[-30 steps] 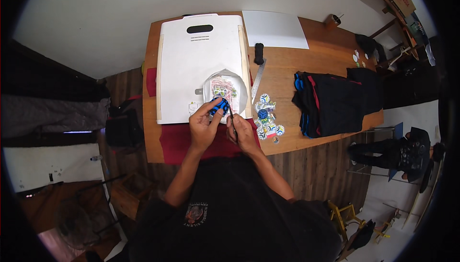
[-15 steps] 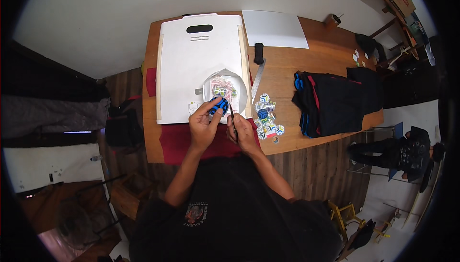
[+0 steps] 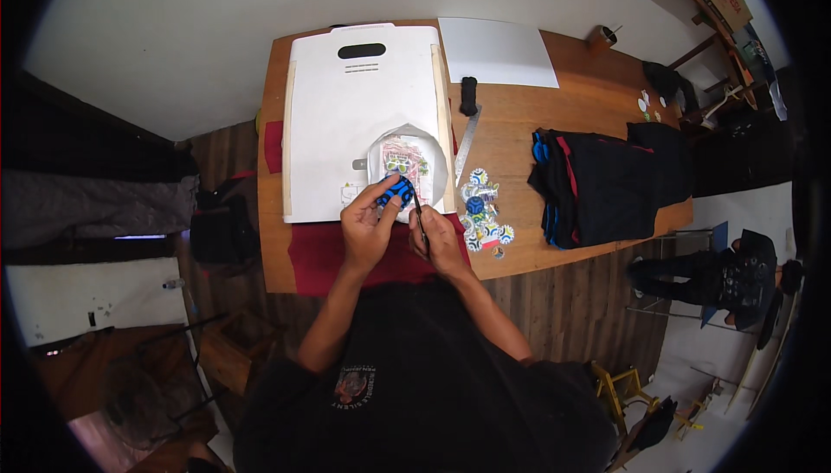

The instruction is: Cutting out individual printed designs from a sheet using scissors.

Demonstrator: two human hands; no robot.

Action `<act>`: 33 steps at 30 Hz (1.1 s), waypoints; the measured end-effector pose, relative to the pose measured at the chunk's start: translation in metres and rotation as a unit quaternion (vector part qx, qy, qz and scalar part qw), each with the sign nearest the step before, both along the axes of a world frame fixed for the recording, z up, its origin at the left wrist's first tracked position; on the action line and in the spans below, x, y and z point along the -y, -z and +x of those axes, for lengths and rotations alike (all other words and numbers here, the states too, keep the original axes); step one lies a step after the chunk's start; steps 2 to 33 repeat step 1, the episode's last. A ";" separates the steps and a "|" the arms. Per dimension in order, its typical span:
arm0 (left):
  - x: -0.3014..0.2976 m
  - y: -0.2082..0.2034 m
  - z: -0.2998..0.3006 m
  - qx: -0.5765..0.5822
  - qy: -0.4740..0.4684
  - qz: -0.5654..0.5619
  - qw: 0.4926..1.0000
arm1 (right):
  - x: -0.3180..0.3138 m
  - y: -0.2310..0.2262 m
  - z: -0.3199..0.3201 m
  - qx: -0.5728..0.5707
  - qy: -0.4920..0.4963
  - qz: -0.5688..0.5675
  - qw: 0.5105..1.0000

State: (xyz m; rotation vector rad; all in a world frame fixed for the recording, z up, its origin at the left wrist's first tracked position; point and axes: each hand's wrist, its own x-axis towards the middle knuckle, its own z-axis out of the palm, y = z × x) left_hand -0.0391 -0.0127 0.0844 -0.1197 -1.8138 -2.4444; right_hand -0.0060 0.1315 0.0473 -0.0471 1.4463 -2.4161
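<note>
Between the thumb and fingers of my left hand (image 3: 365,226) is a round blue-and-black patterned cutout (image 3: 395,191). My right hand (image 3: 443,244) is closed around a pair of dark scissors (image 3: 421,220), their blades pointing away from me and against the cutout's right edge. Both hands are over the near rim of a round white container (image 3: 439,170) with paper scraps (image 3: 400,149) inside. It rests on a large white board (image 3: 346,127) with an oval handle slot. To the right lies a pile of round printed cutouts (image 3: 476,205) in blue, green and white.
A metal ruler (image 3: 467,140) and a black rolled item (image 3: 468,96) lie right of the board on the wooden table (image 3: 511,118). Folded black garments (image 3: 606,183) are further right. White sheet (image 3: 498,51) at the back; dark red cloth (image 3: 320,257) near me. Another person (image 3: 736,278) is at far right.
The blue cutout has turned slightly in my left hand, and the scissor blades have shifted a little against its edge. Everything else looks the same.
</note>
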 end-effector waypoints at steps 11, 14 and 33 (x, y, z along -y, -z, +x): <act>0.000 0.000 0.000 0.000 0.000 -0.001 1.000 | 0.000 0.000 0.000 0.003 -0.002 -0.001 1.000; 0.000 0.000 0.000 0.000 0.000 -0.001 1.000 | 0.000 0.000 0.000 0.003 -0.002 -0.001 1.000; 0.000 0.000 0.000 0.000 0.000 -0.001 1.000 | 0.000 0.000 0.000 0.003 -0.002 -0.001 1.000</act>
